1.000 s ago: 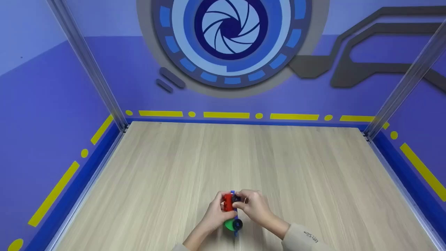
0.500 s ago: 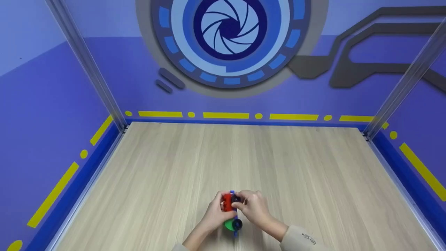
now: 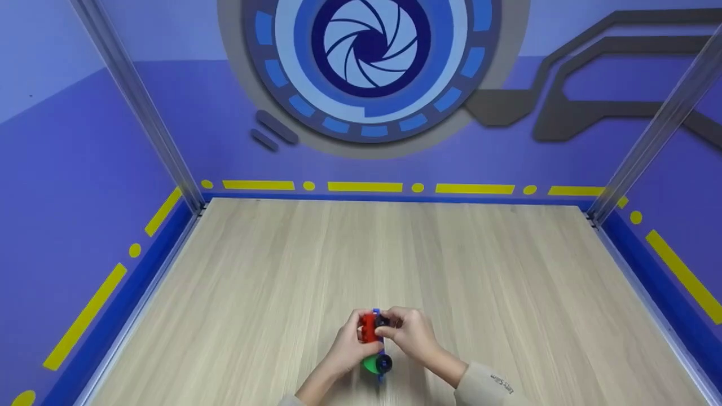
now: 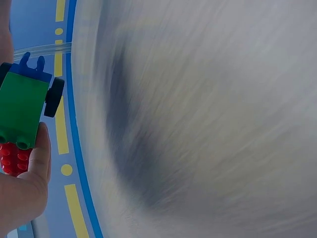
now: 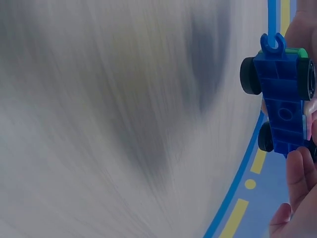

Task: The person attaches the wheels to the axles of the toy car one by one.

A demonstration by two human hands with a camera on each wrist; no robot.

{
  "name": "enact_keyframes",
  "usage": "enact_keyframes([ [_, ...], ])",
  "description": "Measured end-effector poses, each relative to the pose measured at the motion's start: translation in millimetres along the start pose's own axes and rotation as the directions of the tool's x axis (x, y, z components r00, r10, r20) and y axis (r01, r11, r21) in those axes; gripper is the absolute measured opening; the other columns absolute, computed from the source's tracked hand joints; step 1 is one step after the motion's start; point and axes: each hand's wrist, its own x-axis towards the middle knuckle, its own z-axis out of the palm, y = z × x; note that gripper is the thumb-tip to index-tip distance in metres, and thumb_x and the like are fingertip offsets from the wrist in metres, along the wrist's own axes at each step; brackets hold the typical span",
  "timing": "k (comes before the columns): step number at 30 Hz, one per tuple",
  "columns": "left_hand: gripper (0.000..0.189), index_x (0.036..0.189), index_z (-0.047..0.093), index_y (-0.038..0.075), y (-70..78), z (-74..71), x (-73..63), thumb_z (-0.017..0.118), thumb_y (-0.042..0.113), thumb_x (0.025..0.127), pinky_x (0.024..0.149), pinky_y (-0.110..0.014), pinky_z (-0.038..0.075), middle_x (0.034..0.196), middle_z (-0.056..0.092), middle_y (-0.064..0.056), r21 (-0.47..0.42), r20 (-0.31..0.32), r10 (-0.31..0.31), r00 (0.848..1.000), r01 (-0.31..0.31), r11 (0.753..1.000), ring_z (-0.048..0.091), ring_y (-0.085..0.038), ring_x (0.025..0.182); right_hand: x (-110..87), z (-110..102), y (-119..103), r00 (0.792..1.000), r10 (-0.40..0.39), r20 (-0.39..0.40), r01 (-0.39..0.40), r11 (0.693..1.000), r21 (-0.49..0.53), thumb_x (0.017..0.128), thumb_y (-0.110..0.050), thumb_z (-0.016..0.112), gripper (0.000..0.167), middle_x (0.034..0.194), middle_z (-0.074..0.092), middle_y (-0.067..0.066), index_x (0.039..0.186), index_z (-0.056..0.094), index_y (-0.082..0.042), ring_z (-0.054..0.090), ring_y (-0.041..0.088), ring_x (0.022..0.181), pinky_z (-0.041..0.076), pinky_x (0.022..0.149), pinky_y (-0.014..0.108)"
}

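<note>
A toy block car is held on its side between both hands near the table's front edge. My left hand grips it around the red block. Thumb and fingers of my right hand pinch a black wheel at the far end. Nearer to me, a green block sits on the blue wheeled base, beside another black wheel. The right wrist view shows the base's underside, with a forked blue coupling at one end. Fingers hide part of the far wheels.
The pale wood table stretches out beyond the hands. Blue panels with yellow dashes close it in at the back and both sides, and metal posts stand at the back corners.
Both hands keep their hold on the toy car, almost in place. The right hand's fingers shift very slightly at the wheel; the head view drifts a little.
</note>
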Motion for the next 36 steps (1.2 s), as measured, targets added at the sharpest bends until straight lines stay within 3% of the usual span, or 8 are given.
enact_keyframes([
  [6, 0.053, 0.119, 0.038, 0.012, -1.2, 2.4, 1.0, 0.065, 0.010, 0.074, 0.080, -0.034, 0.047, 0.119, 0.050, -0.011, 0.018, 0.009, 0.014, 1.000, -0.014, 1.000, 0.056, -0.016, 0.091, -0.6, -1.5, 2.9, 0.999, 0.030, 0.033, -0.030, 0.999, 0.019, 0.071, -0.021, 0.071, 0.023, 0.070, 0.063, -0.002, 0.088, 0.067, -0.007, 0.048, -0.002, 0.059, 0.044, 0.053, 0.016],
  [17, 0.054, 0.121, 0.038, 0.013, -0.8, 6.2, 2.8, 0.067, 0.016, 0.075, 0.076, -0.030, 0.048, 0.122, 0.049, -0.014, 0.005, -0.016, -0.002, 1.000, 0.002, 1.000, 0.056, -0.015, 0.082, -1.0, -1.8, 9.0, 0.997, -0.072, -0.035, 0.070, 0.996, -0.049, 0.071, -0.022, 0.071, 0.023, 0.068, 0.063, -0.004, 0.089, 0.067, -0.009, 0.051, -0.001, 0.058, 0.045, 0.053, 0.017],
  [22, 0.058, 0.124, 0.037, 0.014, 0.9, 5.7, 3.4, 0.068, 0.021, 0.075, 0.074, -0.029, 0.047, 0.122, 0.047, -0.015, -0.014, -0.024, -0.025, 0.999, 0.024, 1.000, 0.054, -0.015, 0.081, -0.3, -5.0, 9.5, 0.999, -0.049, -0.014, 0.049, 0.998, -0.026, 0.074, -0.025, 0.069, 0.027, 0.070, 0.062, -0.005, 0.096, 0.066, -0.010, 0.050, 0.000, 0.060, 0.045, 0.055, 0.017],
  [30, 0.053, 0.126, 0.037, 0.006, 21.5, 2.9, -5.4, 0.059, 0.010, 0.079, 0.073, -0.029, 0.047, 0.119, 0.045, -0.017, -0.150, 0.007, -0.015, 1.000, 0.016, 0.989, 0.055, -0.016, 0.082, 0.1, -9.6, 10.9, 0.999, 0.012, 0.035, -0.013, 1.000, 0.018, 0.076, -0.033, 0.065, 0.034, 0.073, 0.061, -0.005, 0.101, 0.064, -0.010, 0.051, 0.002, 0.064, 0.046, 0.058, 0.017],
  [36, 0.054, 0.130, 0.037, 0.011, 9.2, 1.6, 0.8, 0.055, 0.010, 0.080, 0.075, -0.031, 0.049, 0.124, 0.043, -0.016, -0.219, 0.004, -0.041, 0.999, 0.041, 0.975, 0.057, -0.016, 0.085, 0.9, -12.8, 13.4, 0.999, -0.002, 0.046, -0.001, 0.998, 0.064, 0.076, -0.031, 0.066, 0.034, 0.075, 0.061, -0.003, 0.102, 0.064, -0.009, 0.051, 0.002, 0.064, 0.047, 0.059, 0.018],
])
